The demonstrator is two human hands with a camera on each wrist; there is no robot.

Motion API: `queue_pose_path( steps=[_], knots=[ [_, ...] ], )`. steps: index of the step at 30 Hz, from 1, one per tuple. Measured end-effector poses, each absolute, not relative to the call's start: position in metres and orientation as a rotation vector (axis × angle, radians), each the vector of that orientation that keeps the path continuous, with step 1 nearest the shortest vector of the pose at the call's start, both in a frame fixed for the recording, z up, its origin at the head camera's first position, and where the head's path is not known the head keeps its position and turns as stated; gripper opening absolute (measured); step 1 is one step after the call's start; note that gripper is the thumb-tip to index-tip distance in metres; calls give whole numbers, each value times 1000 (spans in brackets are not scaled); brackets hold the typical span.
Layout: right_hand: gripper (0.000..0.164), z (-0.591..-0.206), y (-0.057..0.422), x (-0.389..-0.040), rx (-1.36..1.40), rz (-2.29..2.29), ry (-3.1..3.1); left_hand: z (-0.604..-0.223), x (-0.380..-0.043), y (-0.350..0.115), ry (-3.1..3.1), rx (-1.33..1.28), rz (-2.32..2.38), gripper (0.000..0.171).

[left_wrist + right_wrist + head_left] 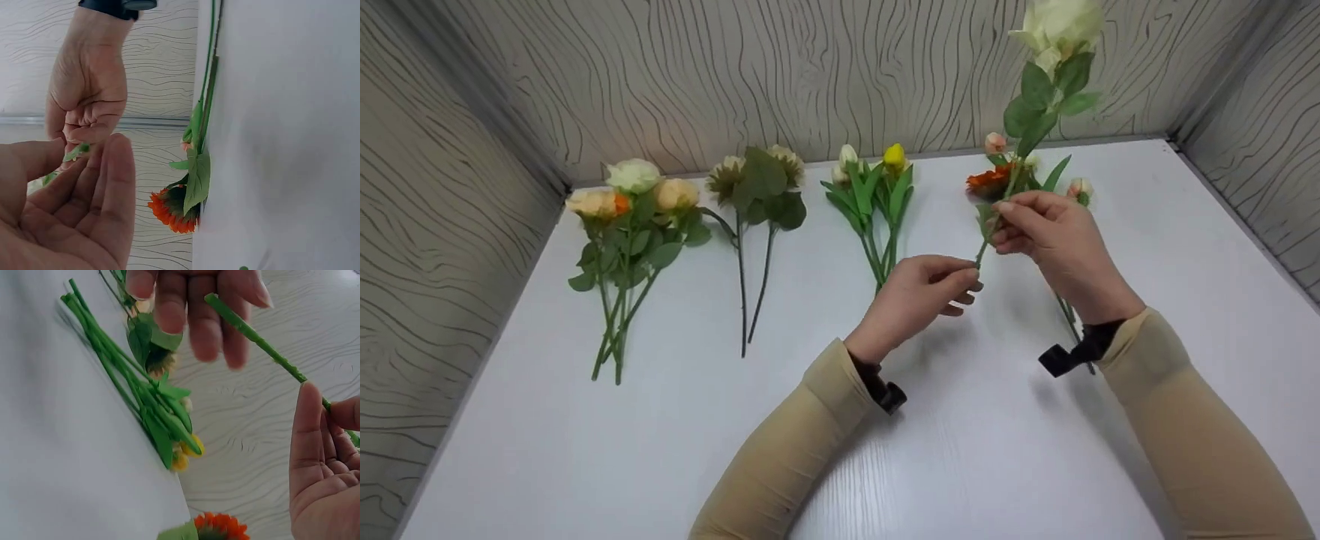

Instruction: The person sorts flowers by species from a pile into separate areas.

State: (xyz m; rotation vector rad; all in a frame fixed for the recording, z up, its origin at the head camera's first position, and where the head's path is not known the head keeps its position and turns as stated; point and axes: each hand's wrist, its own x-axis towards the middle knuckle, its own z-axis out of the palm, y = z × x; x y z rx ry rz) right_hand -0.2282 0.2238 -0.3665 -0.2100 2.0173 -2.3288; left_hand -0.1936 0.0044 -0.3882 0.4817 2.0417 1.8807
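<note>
A white rose point(1061, 30) on a long leafy stem stands raised above the table. My right hand point(1061, 244) pinches its green stem point(256, 338) between thumb and forefinger, with the bloom pointing up and away. My left hand point(922, 296) is at the stem's lower end. In the right wrist view, its fingers point(205, 332) hang loosely behind the cut tip, and no firm grip shows. Behind the right hand lie an orange flower point(990, 182) and small pink blooms point(995, 142), partly hidden by that hand and the rose stem.
On the white table point(622, 465), a bunch of cream and peach roses point(634, 178) lies at far left. Beside it are two pale flowers with dark stems point(742, 277), then white and yellow tulips point(894, 157). A patterned panel point(810, 75) stands along the back edge.
</note>
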Motion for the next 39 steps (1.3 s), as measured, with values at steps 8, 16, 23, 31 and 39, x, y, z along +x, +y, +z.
queue_pose_path(
  steps=[8, 16, 23, 31, 39],
  knots=[
    [31, -371, 212, -226, -209, -2429, 1879, -388, -199, 2, 1930, 418, 1958, 11],
    [33, -366, 221, -234, -67, -2598, 1694, -391, -198, -5, 1944, 429, 1818, 8],
    [41, -368, 223, -241, 69, -2568, 1847, -393, -197, -7, 2000, 461, 1607, 16],
    [35, -375, 209, -237, -53, -2445, 1900, -395, -202, -7, 2102, 454, 1691, 21],
    [36, -381, 186, -230, -158, -2266, 2013, -393, -205, -14, 2174, 398, 1842, 10]
  ],
)
